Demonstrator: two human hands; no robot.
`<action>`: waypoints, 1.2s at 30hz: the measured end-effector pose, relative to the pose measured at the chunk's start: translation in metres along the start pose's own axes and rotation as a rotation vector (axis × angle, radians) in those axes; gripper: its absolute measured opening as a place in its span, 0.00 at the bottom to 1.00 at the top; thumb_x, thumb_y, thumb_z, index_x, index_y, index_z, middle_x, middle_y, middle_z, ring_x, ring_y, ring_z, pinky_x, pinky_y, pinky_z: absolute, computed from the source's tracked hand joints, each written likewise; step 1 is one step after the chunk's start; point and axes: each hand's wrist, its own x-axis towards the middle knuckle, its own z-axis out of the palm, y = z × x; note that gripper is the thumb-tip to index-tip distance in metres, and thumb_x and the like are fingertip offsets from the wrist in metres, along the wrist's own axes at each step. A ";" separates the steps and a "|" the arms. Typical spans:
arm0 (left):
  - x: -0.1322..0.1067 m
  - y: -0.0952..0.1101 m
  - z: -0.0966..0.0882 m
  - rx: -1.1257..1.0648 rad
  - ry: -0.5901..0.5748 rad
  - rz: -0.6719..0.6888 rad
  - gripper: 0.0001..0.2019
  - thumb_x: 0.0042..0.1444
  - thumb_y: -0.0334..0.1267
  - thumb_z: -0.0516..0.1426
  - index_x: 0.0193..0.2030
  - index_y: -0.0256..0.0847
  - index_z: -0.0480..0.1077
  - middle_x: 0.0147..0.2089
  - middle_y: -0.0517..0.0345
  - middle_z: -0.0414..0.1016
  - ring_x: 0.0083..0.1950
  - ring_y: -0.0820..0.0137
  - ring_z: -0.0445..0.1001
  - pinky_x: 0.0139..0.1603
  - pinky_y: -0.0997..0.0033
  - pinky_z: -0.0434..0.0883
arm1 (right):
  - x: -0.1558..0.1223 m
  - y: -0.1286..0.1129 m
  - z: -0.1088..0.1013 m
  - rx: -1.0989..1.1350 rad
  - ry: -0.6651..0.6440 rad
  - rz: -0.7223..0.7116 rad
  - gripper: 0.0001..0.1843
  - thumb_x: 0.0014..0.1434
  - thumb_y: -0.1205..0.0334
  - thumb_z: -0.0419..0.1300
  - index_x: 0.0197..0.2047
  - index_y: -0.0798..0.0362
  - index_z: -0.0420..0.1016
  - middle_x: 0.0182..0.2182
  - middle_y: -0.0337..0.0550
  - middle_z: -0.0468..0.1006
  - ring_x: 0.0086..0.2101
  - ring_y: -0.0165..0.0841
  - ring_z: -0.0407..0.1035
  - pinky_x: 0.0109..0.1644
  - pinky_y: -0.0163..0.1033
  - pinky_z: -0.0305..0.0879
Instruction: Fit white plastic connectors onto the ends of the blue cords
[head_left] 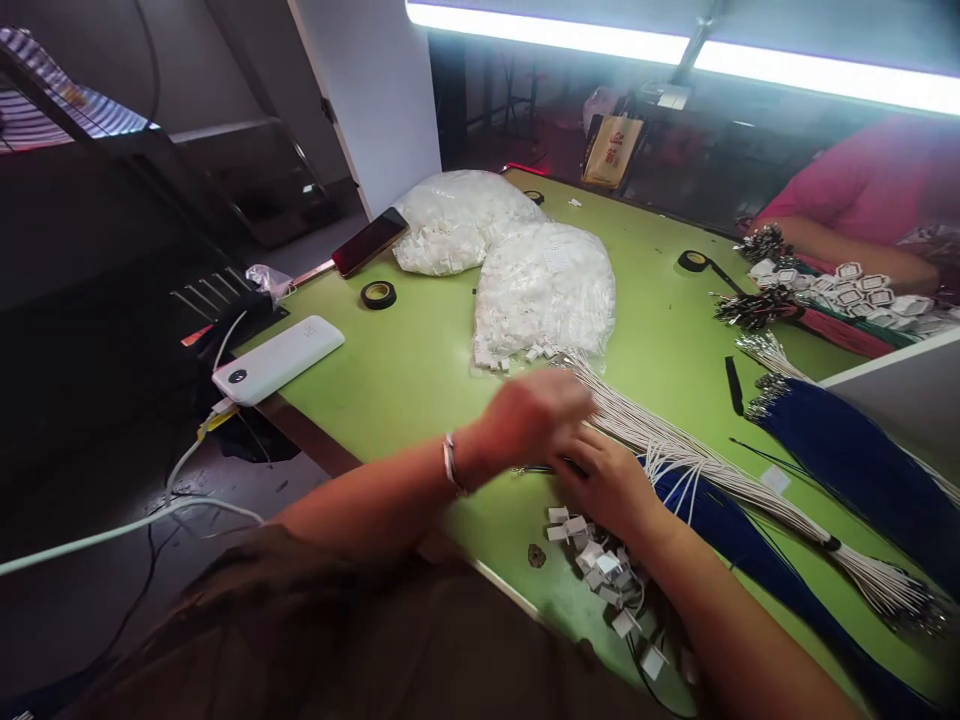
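My left hand [536, 415], with a white band at the wrist, is smeared by motion beside the tips of a bundle of white wires [637, 415]. Its fingers do not show clearly. Just below and touching or nearly touching it, my right hand [611, 480] has its fingers curled closed. What they hold is hidden. Blue wires [720, 520] run out from beside the right hand toward the lower right. Small white plastic connectors [600, 565] lie in a loose pile beside the right wrist, some with wires attached.
Two clear bags of white connectors [547, 285] [465, 215] stand ahead. A roll of black tape [379, 294], a phone [370, 241] and a white power bank [281, 358] lie left. More blue wires [855, 470] lie right. A co-worker's pink sleeve [840, 185] shows beyond.
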 end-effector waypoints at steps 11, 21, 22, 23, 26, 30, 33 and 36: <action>0.029 -0.049 0.001 0.341 -0.389 -0.637 0.15 0.64 0.37 0.54 0.51 0.30 0.76 0.48 0.37 0.78 0.50 0.55 0.77 0.48 0.64 0.72 | -0.005 0.000 0.004 0.196 0.193 0.122 0.05 0.61 0.62 0.60 0.36 0.51 0.78 0.30 0.40 0.82 0.29 0.31 0.75 0.37 0.36 0.71; 0.018 -0.050 0.007 -0.132 -0.124 -0.481 0.10 0.61 0.31 0.56 0.45 0.35 0.77 0.45 0.45 0.78 0.48 0.62 0.76 0.52 0.63 0.72 | 0.003 -0.002 -0.002 0.460 0.264 0.438 0.10 0.53 0.56 0.62 0.28 0.53 0.79 0.25 0.39 0.79 0.27 0.32 0.71 0.33 0.36 0.68; 0.018 -0.047 0.008 -0.327 -0.078 -0.501 0.10 0.60 0.32 0.57 0.46 0.35 0.77 0.43 0.48 0.79 0.44 0.64 0.77 0.50 0.64 0.73 | 0.004 -0.002 -0.004 0.477 0.275 0.469 0.10 0.52 0.56 0.62 0.27 0.53 0.78 0.23 0.38 0.77 0.25 0.30 0.68 0.31 0.35 0.66; 0.017 -0.043 0.010 -0.551 -0.053 -0.531 0.10 0.60 0.33 0.58 0.46 0.35 0.76 0.39 0.51 0.79 0.40 0.67 0.78 0.47 0.66 0.74 | 0.004 -0.003 -0.006 0.497 0.282 0.499 0.10 0.52 0.55 0.62 0.26 0.53 0.77 0.21 0.37 0.75 0.22 0.29 0.66 0.28 0.34 0.64; 0.014 -0.026 0.018 -1.197 -0.115 -0.666 0.12 0.53 0.36 0.65 0.43 0.33 0.77 0.33 0.55 0.79 0.32 0.72 0.77 0.40 0.69 0.76 | 0.004 -0.005 -0.009 0.574 0.298 0.591 0.11 0.52 0.53 0.62 0.27 0.53 0.75 0.16 0.32 0.68 0.17 0.25 0.58 0.21 0.33 0.56; 0.010 -0.015 0.028 -1.568 -0.173 -0.835 0.21 0.37 0.41 0.74 0.38 0.32 0.79 0.31 0.54 0.80 0.33 0.73 0.78 0.44 0.70 0.75 | 0.003 -0.007 -0.012 0.627 0.350 0.636 0.13 0.53 0.51 0.63 0.28 0.53 0.73 0.16 0.31 0.67 0.14 0.25 0.59 0.19 0.32 0.56; 0.008 -0.014 0.030 -1.643 -0.215 -0.871 0.22 0.36 0.43 0.74 0.37 0.31 0.80 0.31 0.52 0.81 0.34 0.74 0.77 0.44 0.72 0.73 | 0.002 -0.008 -0.011 0.570 0.354 0.604 0.13 0.53 0.52 0.62 0.28 0.53 0.73 0.17 0.32 0.69 0.15 0.25 0.61 0.19 0.32 0.57; 0.007 -0.014 0.031 -1.650 -0.233 -0.854 0.21 0.37 0.42 0.74 0.37 0.31 0.81 0.32 0.52 0.81 0.34 0.75 0.77 0.42 0.74 0.72 | 0.001 -0.006 -0.008 0.457 0.349 0.548 0.11 0.53 0.54 0.61 0.27 0.53 0.73 0.18 0.34 0.70 0.16 0.26 0.62 0.20 0.33 0.58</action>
